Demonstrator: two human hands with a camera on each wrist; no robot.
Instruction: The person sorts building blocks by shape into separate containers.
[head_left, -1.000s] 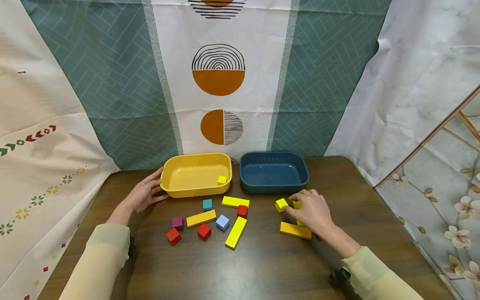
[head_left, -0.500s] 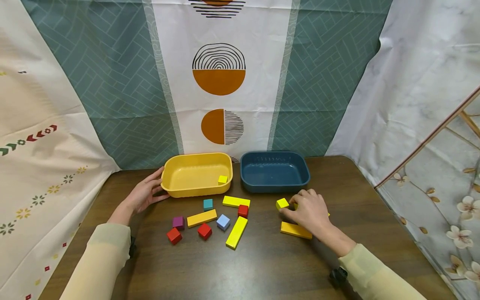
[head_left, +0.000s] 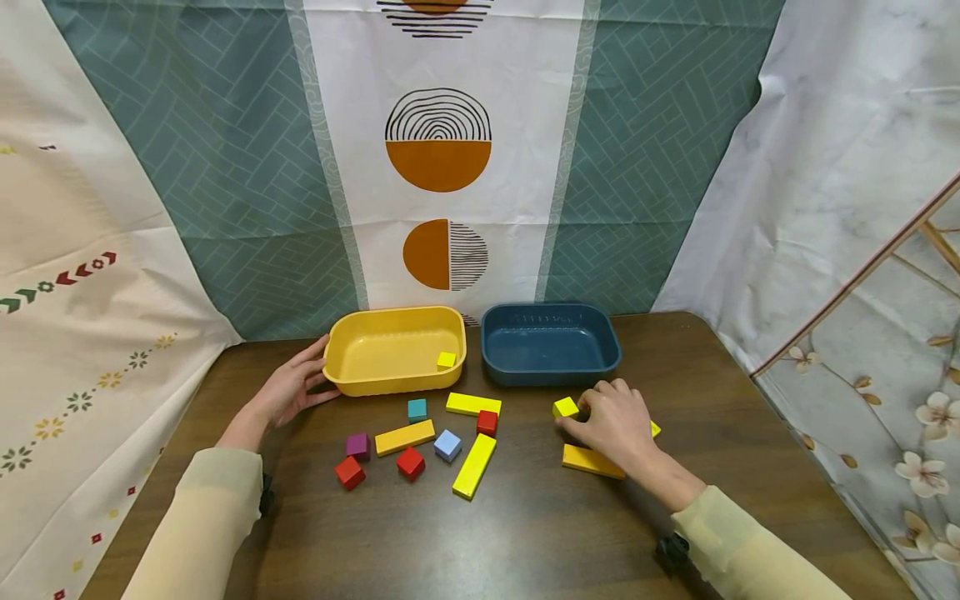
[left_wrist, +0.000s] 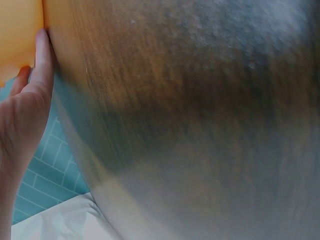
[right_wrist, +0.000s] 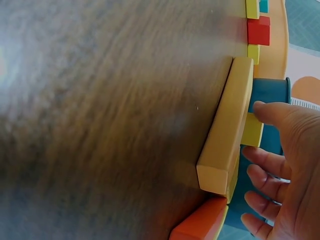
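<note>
My left hand (head_left: 287, 390) rests against the left end of the yellow plastic bin (head_left: 393, 386), its fingers fairly straight along the wall. Inside that bin sits a yellow cube (head_left: 446, 361). On the right, my right hand (head_left: 617, 421) pinches another yellow cube (head_left: 565, 407) on the table; in the right wrist view the cube (right_wrist: 252, 131) lies between thumb and index finger. An orange-yellow long block (head_left: 592, 461) lies just in front of this hand. Part of a yellow block (head_left: 656, 429) shows behind the hand, mostly hidden.
A dark blue bin (head_left: 551, 377) stands right of the yellow one. Loose blocks lie left of centre, among them a purple cube (head_left: 358, 447), a teal cube (head_left: 417, 410), a light blue cube (head_left: 447, 446) and a long yellow block (head_left: 474, 467). An orange-red block (right_wrist: 200, 222) lies low in the right wrist view.
My right hand has shifted slightly left, its thumb and index finger coming around the nearest yellow cube. It now covers a yellow block visible earlier. The left hand keeps its place.
</note>
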